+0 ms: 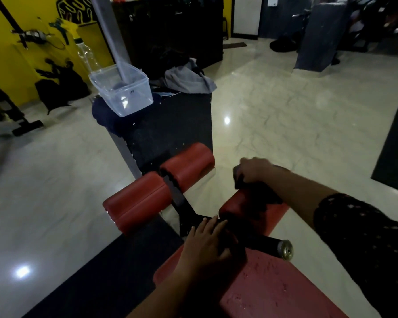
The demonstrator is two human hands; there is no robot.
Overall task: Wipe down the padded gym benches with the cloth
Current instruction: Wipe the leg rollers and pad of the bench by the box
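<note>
The right hand point(255, 172) grips the dark cloth point(261, 195), pressing it onto the near right roller point(236, 208), whose long axis runs left to right. The left hand point(207, 241) lies flat, fingers straight, on the frame point(185, 208) at the head of the red bench point(274, 285), nearer the far left rollers point(136, 203).

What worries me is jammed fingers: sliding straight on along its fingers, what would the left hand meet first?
Likely the end of the near red roller pad, where the right hand grips the dark cloth; depth is unclear.
</note>
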